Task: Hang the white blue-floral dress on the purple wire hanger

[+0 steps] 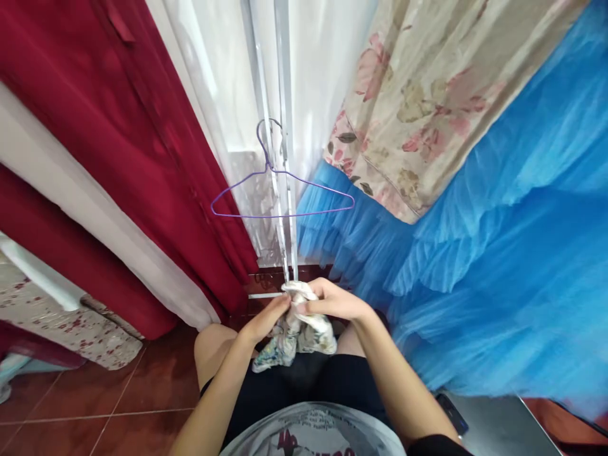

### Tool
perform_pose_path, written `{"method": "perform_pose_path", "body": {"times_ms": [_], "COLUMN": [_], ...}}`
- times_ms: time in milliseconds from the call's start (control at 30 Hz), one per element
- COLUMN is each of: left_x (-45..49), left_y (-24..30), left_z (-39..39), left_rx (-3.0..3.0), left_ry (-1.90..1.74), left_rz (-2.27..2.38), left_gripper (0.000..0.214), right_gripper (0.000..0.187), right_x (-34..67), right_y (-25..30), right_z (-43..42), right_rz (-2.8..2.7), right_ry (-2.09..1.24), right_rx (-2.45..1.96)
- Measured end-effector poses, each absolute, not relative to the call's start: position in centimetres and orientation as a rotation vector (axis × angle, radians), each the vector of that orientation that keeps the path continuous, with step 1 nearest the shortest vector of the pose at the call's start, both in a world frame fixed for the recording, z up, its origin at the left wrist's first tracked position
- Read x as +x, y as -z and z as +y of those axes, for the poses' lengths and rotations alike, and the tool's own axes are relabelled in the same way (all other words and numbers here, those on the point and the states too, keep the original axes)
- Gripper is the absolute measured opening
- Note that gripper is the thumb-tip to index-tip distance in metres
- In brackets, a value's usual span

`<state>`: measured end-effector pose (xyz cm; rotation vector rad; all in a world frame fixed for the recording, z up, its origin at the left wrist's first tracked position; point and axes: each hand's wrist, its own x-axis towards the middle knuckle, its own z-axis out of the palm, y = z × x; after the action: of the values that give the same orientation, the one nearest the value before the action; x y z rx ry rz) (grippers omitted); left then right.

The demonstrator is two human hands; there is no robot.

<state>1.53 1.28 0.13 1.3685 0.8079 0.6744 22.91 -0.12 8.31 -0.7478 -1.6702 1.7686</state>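
Both my hands meet over my lap on a small bunched cloth (299, 335), white with a green and yellow print. My left hand (266, 318) pinches its upper left edge, fingers closed. My right hand (332, 299) grips the top of the cloth, fingers curled round it. The rest of the cloth hangs down between my knees. An empty purple wire hanger (283, 190) hangs above my hands, in front of a white sheer curtain (228, 95).
A dark red curtain (118, 139) hangs at the left. A floral bedspread (441, 95) and a bright blue tulle bed skirt (498, 266) fill the right. Red-brown floor tiles (118, 392) lie below left. A dark phone-like object (451, 415) lies at lower right.
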Motion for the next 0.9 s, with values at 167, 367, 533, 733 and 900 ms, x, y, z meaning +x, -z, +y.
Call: {"method": "perform_pose_path", "body": {"times_ms": [167,367,533,733,900], "left_x": [-0.2,0.4,1.2,-0.6,-6.5], "left_y": [0.1,-6.6,-11.8,-13.1,-11.3], "left_z": [-1.1,-1.8,0.0,1.9,5.1], "left_rx": [1.499,1.518,1.784,1.784,2.179], "left_ry": [-0.473,-0.637,-0.789,-1.037,-1.052], "left_rz": [0.796,0.769,0.855,0.891,1.22], "left_gripper": [0.044,0.042,0.036,0.03,0.016], "right_gripper": [0.025,0.019,0.019,0.029,0.035], "right_x": [29.1,36.2,37.5,31.0,30.3], "right_y": [-12.9,-14.8,-17.6,-19.8,-20.2], "right_z": [2.2,8.3,15.4,17.8,16.4], "right_rz": [-1.802,-1.464,-1.312,-1.538,-1.592], "right_ry": [-1.398,-0.871,-0.742,-1.157,-1.076], "right_rx": [-0.983,-1.194,-1.18,-1.145,-0.973]}}
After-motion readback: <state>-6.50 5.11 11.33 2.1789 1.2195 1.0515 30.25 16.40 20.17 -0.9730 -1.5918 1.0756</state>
